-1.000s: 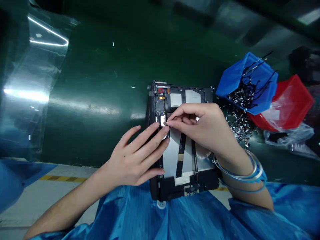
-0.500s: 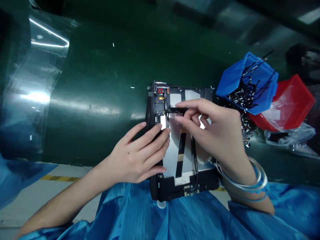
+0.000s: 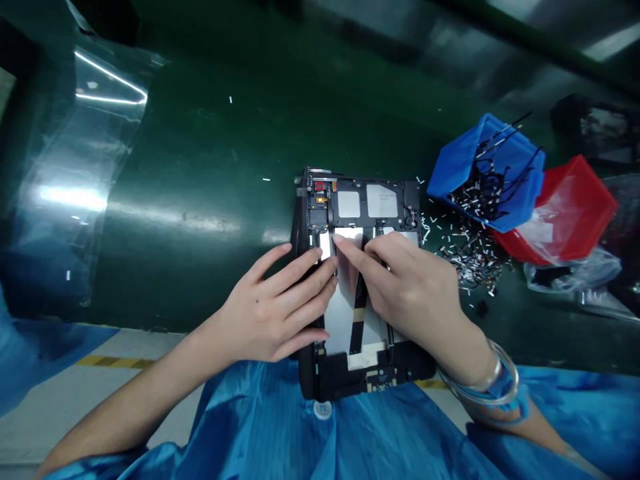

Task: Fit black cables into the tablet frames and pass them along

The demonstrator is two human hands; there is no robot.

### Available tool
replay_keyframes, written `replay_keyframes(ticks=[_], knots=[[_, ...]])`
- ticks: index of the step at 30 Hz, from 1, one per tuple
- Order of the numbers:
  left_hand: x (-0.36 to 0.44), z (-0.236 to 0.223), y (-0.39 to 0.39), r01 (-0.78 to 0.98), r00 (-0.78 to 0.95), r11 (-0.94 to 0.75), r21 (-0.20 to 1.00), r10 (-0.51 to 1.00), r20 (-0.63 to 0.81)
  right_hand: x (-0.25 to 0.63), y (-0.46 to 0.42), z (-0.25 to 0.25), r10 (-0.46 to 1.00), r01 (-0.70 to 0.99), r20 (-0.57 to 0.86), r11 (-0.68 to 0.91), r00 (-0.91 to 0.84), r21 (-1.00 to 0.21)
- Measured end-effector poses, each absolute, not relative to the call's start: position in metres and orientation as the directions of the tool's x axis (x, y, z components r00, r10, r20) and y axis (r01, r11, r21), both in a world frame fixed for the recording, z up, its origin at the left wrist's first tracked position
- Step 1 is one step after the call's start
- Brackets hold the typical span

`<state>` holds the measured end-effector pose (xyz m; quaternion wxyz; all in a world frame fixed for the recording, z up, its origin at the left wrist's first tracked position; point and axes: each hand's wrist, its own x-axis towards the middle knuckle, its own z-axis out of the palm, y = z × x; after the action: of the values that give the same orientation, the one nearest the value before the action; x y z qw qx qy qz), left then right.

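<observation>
An opened tablet [image 3: 334,313] lies at the table's front edge, its silvery battery and circuit parts exposed. Across the battery runs a black flex cable [image 3: 357,333]. My left hand [image 3: 283,307] rests open, fingers spread, with the fingertips on the tablet's left side by a narrow bright strip [image 3: 325,245]. My right hand [image 3: 415,280] is over the tablet's middle. One digit, apparently the thumb, reaches out to touch the battery's upper left corner, while the other fingers are curled under. Whatever those curled fingers hold, if anything, is hidden.
To the right, a blue bin [image 3: 520,193] of black strips leans against a red bin [image 3: 590,207]. Small black and white scraps [image 3: 473,263] are spilled in front of them. Clear plastic sheeting [image 3: 75,167] lies on the left of the green table [image 3: 200,167].
My right hand has moved down and left onto the tablet, from a loose pinch to curled fingers with one digit pressing. My left hand stays in place. The view has shifted slightly.
</observation>
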<state>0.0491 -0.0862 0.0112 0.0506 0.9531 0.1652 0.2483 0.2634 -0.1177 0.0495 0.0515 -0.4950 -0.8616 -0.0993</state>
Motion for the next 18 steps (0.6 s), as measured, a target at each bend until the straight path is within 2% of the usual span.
replay_keyframes(ticks=[3, 6, 8, 10, 12, 14, 18], knots=[[0.049, 0.012, -0.087, 0.306, 0.826, -0.928, 0.211, 0.369, 0.427, 0.262, -0.112, 0.051, 0.842, 0.863, 0.192, 0.485, -0.505, 0.143], [0.048, 0.012, -0.091, 0.307, 0.802, -0.899, 0.312, 0.421, 0.424, 0.268, -0.117, 0.058, 0.873, 0.894, 0.196, 0.444, -0.446, 0.057], [0.045, 0.01, -0.099, 0.311, 0.718, -0.84, 0.444, 0.514, 0.47, 0.278, -0.13, 0.063, 0.917, 0.94, 0.244, 0.337, -0.315, -0.055], [0.042, 0.008, -0.113, 0.353, 0.546, -0.734, 0.58, 0.665, 0.509, 0.29, -0.151, 0.063, 0.944, 0.973, 0.31, 0.169, -0.114, -0.157], [0.04, 0.004, -0.132, 0.448, 0.384, -0.603, 0.66, 0.796, 0.467, 0.3, -0.173, 0.058, 0.941, 0.983, 0.331, -0.006, 0.069, -0.186], [0.041, 0.0, -0.152, 0.54, 0.347, -0.506, 0.673, 0.862, 0.369, 0.306, -0.193, 0.048, 0.945, 0.976, 0.28, -0.119, 0.167, -0.18], [0.049, -0.003, -0.178, 0.553, 0.447, -0.484, 0.678, 0.859, 0.249, 0.3, -0.215, 0.034, 0.978, 0.949, 0.096, -0.151, 0.184, -0.278]])
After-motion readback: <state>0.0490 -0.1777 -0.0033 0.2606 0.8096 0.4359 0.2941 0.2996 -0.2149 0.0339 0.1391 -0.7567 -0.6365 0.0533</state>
